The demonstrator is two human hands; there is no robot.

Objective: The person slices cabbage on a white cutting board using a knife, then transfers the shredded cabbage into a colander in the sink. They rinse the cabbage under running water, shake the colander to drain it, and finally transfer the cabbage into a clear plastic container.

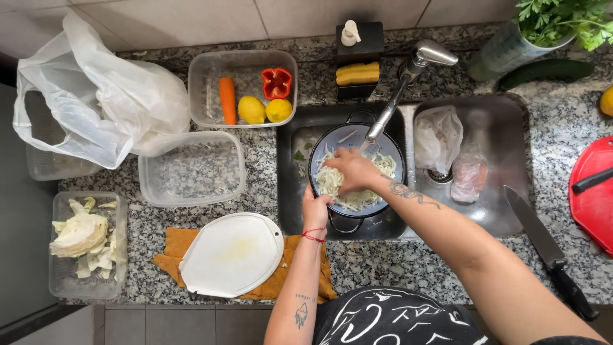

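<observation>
Your left hand (pixel 316 211) has its grip pinching the near rim of the dark colander (pixel 355 171) in the sink (pixel 290 191), while your right hand (pixel 353 169) reaches in, fingers spread, palm down on the shredded cabbage (pixel 357 198).

One head-worn camera looks straight down — fairly close — over the counter (pixel 396 262) (sink (pixel 485 211) centred).
</observation>
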